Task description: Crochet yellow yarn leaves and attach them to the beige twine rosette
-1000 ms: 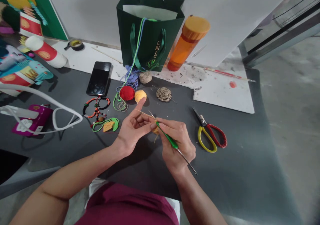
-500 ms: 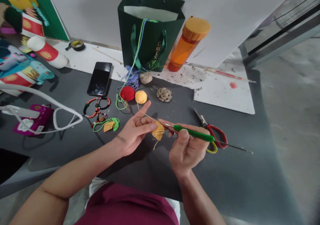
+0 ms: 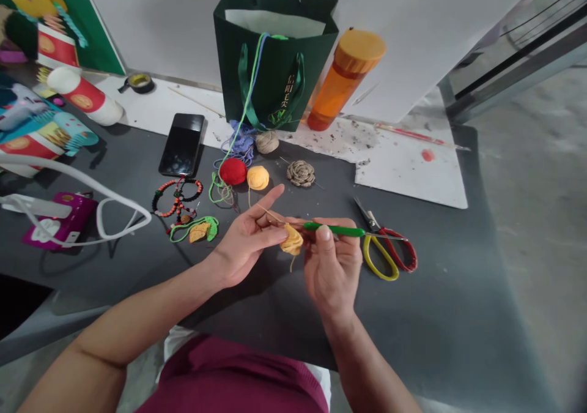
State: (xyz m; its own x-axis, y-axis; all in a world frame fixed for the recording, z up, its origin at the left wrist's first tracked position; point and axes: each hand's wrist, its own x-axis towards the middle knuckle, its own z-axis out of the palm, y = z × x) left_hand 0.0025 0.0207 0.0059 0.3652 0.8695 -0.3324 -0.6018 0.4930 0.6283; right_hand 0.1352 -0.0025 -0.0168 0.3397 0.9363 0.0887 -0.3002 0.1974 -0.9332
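Note:
My left hand (image 3: 245, 241) pinches a small yellow crochet piece (image 3: 292, 240) between thumb and fingers, with its forefinger raised and a thin yellow thread running over it toward the yellow yarn ball (image 3: 257, 178). My right hand (image 3: 334, 263) grips a green-handled crochet hook (image 3: 337, 230), held almost level, its tip at the crochet piece. Both hands hover just above the dark grey table (image 3: 435, 315).
Yellow and red scissors (image 3: 384, 249) lie right of my hands. A red yarn ball (image 3: 233, 171), a beige crochet rosette (image 3: 301, 173), a phone (image 3: 182, 144), a bead bracelet (image 3: 177, 196), a green bag (image 3: 275, 52) and an orange bottle (image 3: 345, 76) stand behind.
My right hand swung the hook from pointing down-right to nearly level, and drew it back left toward the yellow piece, which became visible between my hands.

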